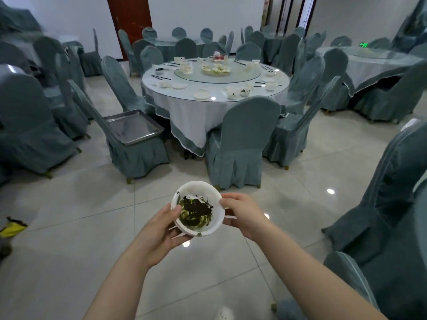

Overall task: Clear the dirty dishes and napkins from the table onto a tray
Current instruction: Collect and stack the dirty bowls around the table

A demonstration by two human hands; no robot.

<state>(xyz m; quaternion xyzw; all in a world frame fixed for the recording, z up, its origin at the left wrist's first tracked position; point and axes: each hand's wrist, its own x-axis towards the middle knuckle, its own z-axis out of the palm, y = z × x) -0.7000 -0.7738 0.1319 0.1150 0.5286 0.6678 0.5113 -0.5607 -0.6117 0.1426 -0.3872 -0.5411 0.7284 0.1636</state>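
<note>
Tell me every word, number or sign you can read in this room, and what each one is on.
None can be read.
Green lit sign on the far wall: too blurred to read.
Yellow and black wrapper on the floor: no legible print.
Bowl in the hands: unmarked.

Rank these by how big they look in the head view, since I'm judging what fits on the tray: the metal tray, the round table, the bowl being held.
1. Round table, plainly largest.
2. Metal tray on the chair.
3. Bowl, held in both hands; nearness inflates it, so its rank against the tray is unsure.
</note>
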